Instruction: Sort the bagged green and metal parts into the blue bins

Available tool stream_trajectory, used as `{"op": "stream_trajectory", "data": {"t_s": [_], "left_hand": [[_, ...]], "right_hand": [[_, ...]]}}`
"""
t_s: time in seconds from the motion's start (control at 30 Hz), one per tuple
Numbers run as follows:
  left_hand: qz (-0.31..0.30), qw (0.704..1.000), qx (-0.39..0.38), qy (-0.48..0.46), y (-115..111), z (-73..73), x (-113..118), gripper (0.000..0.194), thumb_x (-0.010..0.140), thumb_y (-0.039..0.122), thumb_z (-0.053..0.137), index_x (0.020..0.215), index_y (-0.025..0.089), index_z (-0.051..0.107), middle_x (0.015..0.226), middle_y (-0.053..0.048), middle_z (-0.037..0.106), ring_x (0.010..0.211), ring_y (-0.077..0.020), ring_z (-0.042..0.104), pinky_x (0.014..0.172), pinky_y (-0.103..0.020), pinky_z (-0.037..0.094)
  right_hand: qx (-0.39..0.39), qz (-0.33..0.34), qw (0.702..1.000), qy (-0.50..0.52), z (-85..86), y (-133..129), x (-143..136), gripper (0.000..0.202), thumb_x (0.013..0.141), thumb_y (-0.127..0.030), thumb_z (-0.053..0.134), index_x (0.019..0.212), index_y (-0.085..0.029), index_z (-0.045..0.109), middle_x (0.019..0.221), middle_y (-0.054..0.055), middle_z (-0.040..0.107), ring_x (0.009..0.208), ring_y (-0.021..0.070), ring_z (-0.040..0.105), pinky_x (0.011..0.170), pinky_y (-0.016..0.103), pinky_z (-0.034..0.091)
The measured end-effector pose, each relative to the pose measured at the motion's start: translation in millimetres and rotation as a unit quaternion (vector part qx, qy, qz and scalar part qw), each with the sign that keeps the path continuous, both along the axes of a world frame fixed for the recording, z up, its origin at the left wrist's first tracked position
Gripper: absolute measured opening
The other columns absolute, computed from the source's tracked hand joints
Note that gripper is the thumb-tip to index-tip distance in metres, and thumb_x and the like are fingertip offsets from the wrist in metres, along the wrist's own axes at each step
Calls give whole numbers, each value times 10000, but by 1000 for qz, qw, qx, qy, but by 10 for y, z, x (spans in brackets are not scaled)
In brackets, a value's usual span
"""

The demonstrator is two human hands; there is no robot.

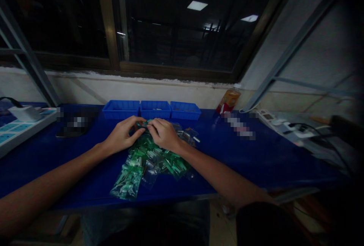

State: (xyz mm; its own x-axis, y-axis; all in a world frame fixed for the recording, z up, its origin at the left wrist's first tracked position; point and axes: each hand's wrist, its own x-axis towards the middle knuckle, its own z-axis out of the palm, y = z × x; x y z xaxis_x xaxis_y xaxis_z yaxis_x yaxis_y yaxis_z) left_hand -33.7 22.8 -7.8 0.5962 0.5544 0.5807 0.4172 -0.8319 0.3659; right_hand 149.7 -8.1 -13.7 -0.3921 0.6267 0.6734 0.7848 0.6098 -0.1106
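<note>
Clock: its middle is the heap, and 12 points at the window.
Left hand: at 10 o'clock; thumb and first finger pinch a small green packet.
Right hand: just past 12; fingers are close together, tips on the packet's other side. I cannot see its thumb well.
Small green packet: at 11 o'clock, between the fingertips, over the heap's far end. It is too dark to see what is inside.
Heap of little bags: in the middle, on the blue table.
Low green bag: at 7 o'clock, near the table edge.
Blue trays: left one at 11, middle one at 12, right one at 1.
Slip risk: the bags look shiny and thin, so they could slide if bumped.
Arm risk: the right arm goes past the heap's side; a sweep could drag bags.
Edge risk: a push toward 6 could drop the low bag.
Dark risk: in dim light, look-alike bags could get mixed up.
</note>
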Motion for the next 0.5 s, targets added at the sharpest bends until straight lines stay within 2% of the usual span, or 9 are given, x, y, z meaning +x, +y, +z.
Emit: {"op": "stream_trajectory", "data": {"t_s": [0.17,0.3,0.37,0.5], "left_hand": [[8,1000,27,8,-12,-16,11,235,859,356,422,962,180,539,821,-35,587,729,-148,559,662,-253,441],[30,999,12,6,1,-18,12,247,867,362,404,931,176,552,811,-39,609,737,-155,572,669,-256,433],[35,999,2,5,8,-14,11,258,875,358,383,912,171,556,812,-41,617,742,-157,575,677,-257,428],[45,999,-14,11,5,2,20,293,890,359,336,833,164,549,733,-25,600,683,-150,561,652,-255,410]], "right_hand": [[-17,8,1000,4,-6,6,3,249,896,-252,345,745,-169,524,701,38,581,700,143,529,675,271,379],[-19,18,999,42,6,-20,-1,167,867,-283,422,932,-171,527,783,31,607,718,131,551,693,260,401],[-9,22,999,37,12,-31,-3,208,832,-299,486,994,-170,514,806,30,606,716,132,550,690,260,406],[13,21,1000,-3,6,-30,-10,168,823,-268,500,953,-166,529,814,41,596,746,145,541,690,269,398]]}}
